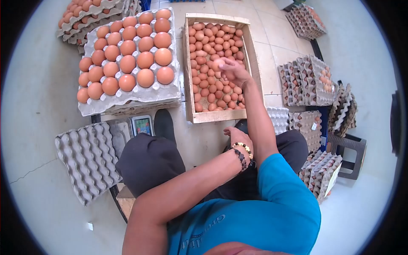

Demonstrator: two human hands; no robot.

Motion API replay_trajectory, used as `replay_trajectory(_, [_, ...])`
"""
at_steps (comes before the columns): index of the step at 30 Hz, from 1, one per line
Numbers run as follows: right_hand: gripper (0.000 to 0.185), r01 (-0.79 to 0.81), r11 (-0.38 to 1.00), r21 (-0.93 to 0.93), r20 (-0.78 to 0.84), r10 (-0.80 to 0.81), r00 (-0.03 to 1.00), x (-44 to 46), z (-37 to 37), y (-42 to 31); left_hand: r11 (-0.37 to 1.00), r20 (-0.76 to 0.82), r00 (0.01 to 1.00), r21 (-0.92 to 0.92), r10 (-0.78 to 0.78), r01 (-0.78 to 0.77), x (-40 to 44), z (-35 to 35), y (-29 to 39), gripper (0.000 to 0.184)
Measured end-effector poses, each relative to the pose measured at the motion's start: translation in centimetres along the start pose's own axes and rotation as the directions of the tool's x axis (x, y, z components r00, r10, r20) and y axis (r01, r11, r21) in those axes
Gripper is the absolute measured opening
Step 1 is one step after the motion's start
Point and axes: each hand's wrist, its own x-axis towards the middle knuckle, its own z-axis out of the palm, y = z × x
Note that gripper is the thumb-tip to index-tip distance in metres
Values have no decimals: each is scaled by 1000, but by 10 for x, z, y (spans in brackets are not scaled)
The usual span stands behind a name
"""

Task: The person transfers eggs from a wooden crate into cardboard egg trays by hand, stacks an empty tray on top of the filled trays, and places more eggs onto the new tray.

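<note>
My right hand [235, 72] is over the wooden crate [218, 117], fingers closed around a pale brown egg [217, 64]. Beneath it, many loose brown eggs [207, 80] lie in the crate. My left hand [239, 135], with beaded bracelets at the wrist, hangs loosely in front of the crate's near edge, close to my right forearm. Its fingers are slightly bent and partly hidden, and nothing shows in them. Left of the crate stands a stack of grey egg trays [127, 98], its top tray holding rows of brown eggs [127, 64].
An upside-down or bare egg tray [88, 159] leans at the left, beside a device with a lit screen [143, 126]. More filled tray stacks [306, 80] stand along the right, near a dark plastic stool [355, 155]. Another stack [85, 19] is at the far left.
</note>
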Motion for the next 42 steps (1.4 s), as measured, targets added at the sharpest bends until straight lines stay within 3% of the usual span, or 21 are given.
replay_trajectory(3, [30, -279, 928, -247, -391, 168, 905, 12, -31, 70, 1000, -9, 1000, -17, -10, 10, 0, 2, 0, 37])
replay_trajectory(5, [35, -415, 867, -276, -496, 241, 834, 2, -37, 93, 999, 1, 1000, -47, -13, 13, 3, -1, 0, 37])
replay_trajectory(11, [38, -418, 733, -536, -626, -14, 779, -5, -48, 125, 998, -34, 999, -60, -19, 17, 14, 1, 3, 37])
replay_trajectory(14, [44, -379, 492, -784, -547, -258, 796, -6, -45, 123, 998, -27, 999, -61, -16, 15, 15, 2, 3, 37])
replay_trajectory(17, [43, -496, 418, -761, -636, -330, 698, -9, -19, 102, 998, -29, 999, -50, -34, 32, 13, 4, 1, 37])
replay_trajectory(20, [33, -406, 305, -862, -501, -636, 587, -1, -15, 105, 997, 27, 997, -21, 68, -68, 7, -1, -6, 40])
replay_trajectory(22, [31, -269, 369, -890, -379, -267, 886, 3, -15, 111, 1000, 8, 1000, -19, 23, -23, 7, 0, -3, 38])
replay_trajectory(23, [30, -211, 418, -884, -260, -64, 964, 6, -15, 113, 1000, -2, 1000, -20, 0, 0, 7, 0, -2, 37])
replay_trajectory(25, [25, -238, 246, -940, -143, 352, 925, 4, 1, 111, 1000, -1, 1000, -22, 12, -12, 4, -4, -3, 36])
replay_trajectory(26, [31, -229, 53, -972, -198, 340, 919, 1, 15, 115, 1000, 1, 1000, -24, 19, -19, 2, -5, -4, 36])
replay_trajectory(29, [38, -228, 24, -973, -195, 436, 879, 9, 26, 116, 1000, -18, 1000, -9, -11, 10, 5, -3, -1, 36])
replay_trajectory(33, [40, -132, 120, -984, -67, 435, 898, 9, 31, 127, 1000, -22, 1000, -22, 9, -10, 7, -3, -3, 36])
replay_trajectory(34, [41, -1, 81, -997, 29, 364, 931, 14, 32, 135, 1000, -18, 1000, -21, -5, 5, 8, -3, -2, 36])
replay_trajectory(37, [42, -38, 25, -999, -26, 373, 927, 10, 44, 121, 999, -6, 1000, -34, -6, 6, 11, -1, -2, 35])
replay_trajectory(38, [43, -15, 33, -999, -1, 375, 927, 26, 22, 153, 999, -3, 1000, -36, 5, -5, 12, 0, -1, 35])
replay_trajectory(41, [40, 23, -49, -999, 10, 256, 967, 14, 21, 160, 999, -15, 1000, -39, -5, 5, 13, -1, -1, 35])
replay_trajectory(42, [39, 7, -49, -999, -9, 319, 948, 13, 25, 153, 999, -20, 1000, -38, -14, 14, 13, -1, -1, 35])
